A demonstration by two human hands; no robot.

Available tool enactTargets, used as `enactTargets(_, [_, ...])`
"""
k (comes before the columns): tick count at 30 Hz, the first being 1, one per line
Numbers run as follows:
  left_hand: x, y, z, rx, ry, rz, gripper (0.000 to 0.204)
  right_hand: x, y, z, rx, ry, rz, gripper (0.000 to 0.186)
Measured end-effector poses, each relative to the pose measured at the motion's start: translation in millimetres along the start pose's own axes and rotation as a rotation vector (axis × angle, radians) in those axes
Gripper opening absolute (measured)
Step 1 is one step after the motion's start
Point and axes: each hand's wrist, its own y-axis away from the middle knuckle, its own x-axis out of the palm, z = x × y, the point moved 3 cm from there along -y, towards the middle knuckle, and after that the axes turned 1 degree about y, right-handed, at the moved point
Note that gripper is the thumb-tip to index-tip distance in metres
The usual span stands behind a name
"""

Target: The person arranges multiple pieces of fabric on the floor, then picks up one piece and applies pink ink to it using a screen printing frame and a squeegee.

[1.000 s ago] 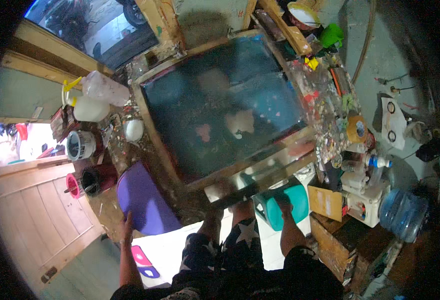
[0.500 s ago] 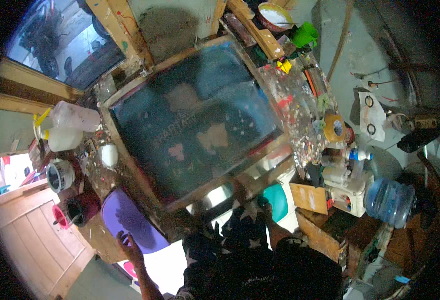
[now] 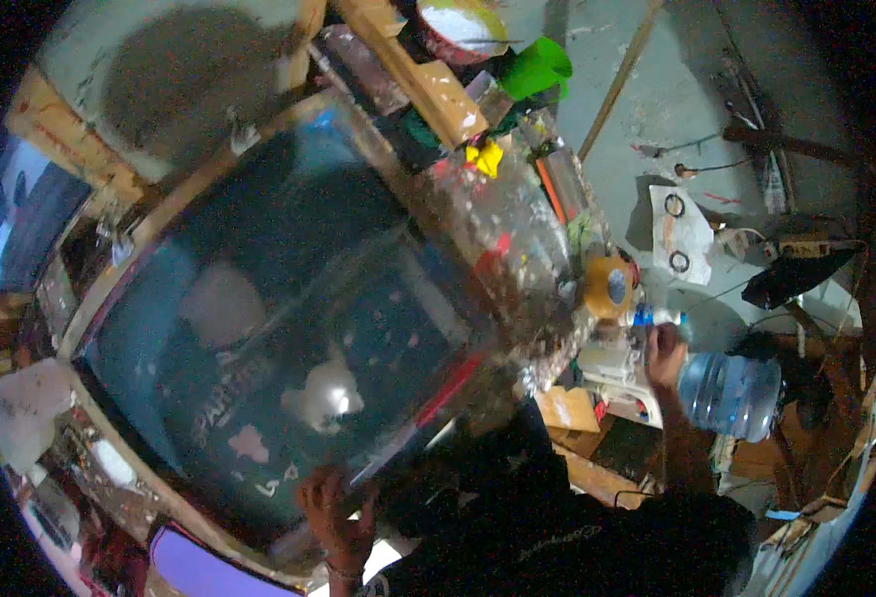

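Note:
A wood-framed screen with a dark mesh and pale, patchy shapes and lettering, a silk-screen frame (image 3: 249,259), lies across the worktable. My left hand (image 3: 333,512) is at its near edge, fingers bent over the wood. My right hand (image 3: 665,358) reaches out to the right with curled fingers. It is among the containers, just below a blue-and-white bottle top (image 3: 657,317) and beside a white jerry can (image 3: 622,383). What those fingers hold, if anything, is hidden.
A large blue water bottle (image 3: 731,395) stands right of my right hand. Tape roll (image 3: 609,287), yellow cloth (image 3: 484,157), green cup (image 3: 537,70) and a bowl of white stuff (image 3: 463,28) line the far right side. A purple stool seat (image 3: 204,567) is at the lower left.
The view has swung right and closer to the screen. My left hand has moved from above the purple seat to the frame's near edge. My right hand has reached rightward to the containers.

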Motion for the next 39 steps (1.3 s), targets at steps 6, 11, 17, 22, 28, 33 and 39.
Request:
enactTargets(6, [42.2,3.6,6.1,-0.085,-0.136,0.103,0.067,134.8,-237.2,54.9,-0.121,0.018,0.372,0.055])
enactTargets(11, [50.2,12.9,2.1,-0.094,-0.294,0.105,0.062,212.7,-311.6,16.9,-0.196,-0.166,0.739,0.049])
enactTargets(17, [47.7,10.8,1.0,0.000,-0.460,0.011,0.054,210.4,-316.7,55.5,-0.171,-0.502,0.723,0.038])
enactTargets(22, [42.0,9.2,-12.6,0.129,-0.423,-0.125,0.044,133.0,-306.9,135.7,-0.532,-0.590,0.383,0.044])
enactTargets(28, [42.3,14.9,-26.4,0.204,-0.409,-0.257,0.040,79.4,-158.5,359.8,-1.079,-0.632,0.472,0.056])
enactTargets(33, [52.1,14.3,-25.5,0.199,-0.433,-0.276,0.041,145.7,-102.5,435.0,-1.421,-0.466,0.497,0.049])
enactTargets(39, [55.2,22.3,-22.2,0.212,-0.434,-0.321,0.042,155.0,-89.3,433.6,-1.385,-0.394,0.442,0.040])
